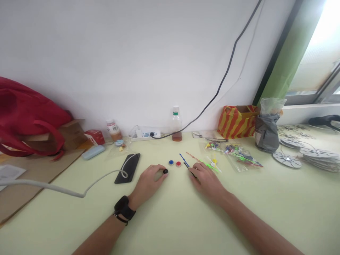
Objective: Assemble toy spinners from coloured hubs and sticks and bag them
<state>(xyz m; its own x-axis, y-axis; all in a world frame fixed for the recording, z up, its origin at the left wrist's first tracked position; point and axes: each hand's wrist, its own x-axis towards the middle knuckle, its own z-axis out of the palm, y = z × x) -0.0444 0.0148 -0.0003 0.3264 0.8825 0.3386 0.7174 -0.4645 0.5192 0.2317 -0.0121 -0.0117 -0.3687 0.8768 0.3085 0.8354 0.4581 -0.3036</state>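
Observation:
My left hand (151, 179), with a black watch on its wrist, pinches a small round black button (165, 171) between thumb and fingertips at the tabletop. Under the fingers of my right hand (204, 175) is a black arrow-shaped pointer (187, 165), its tip sticking out toward the left. A blue button (171, 162) and a red button (178, 164) lie between the hands, a little farther back. Just beyond the right hand are a blue arrow pointer (183, 158) and a thin red pointer (193, 156). Green, yellow and white pointers (213, 163) lie beside its knuckles.
Clear bags of colourful pieces (243, 157) lie right, near stacked printed discs (318, 156) and a grey bag (266, 136). A cabled black phone (128, 168) lies left. Behind are a bottle (176, 127), a power strip (146, 134) and a striped bag (236, 122).

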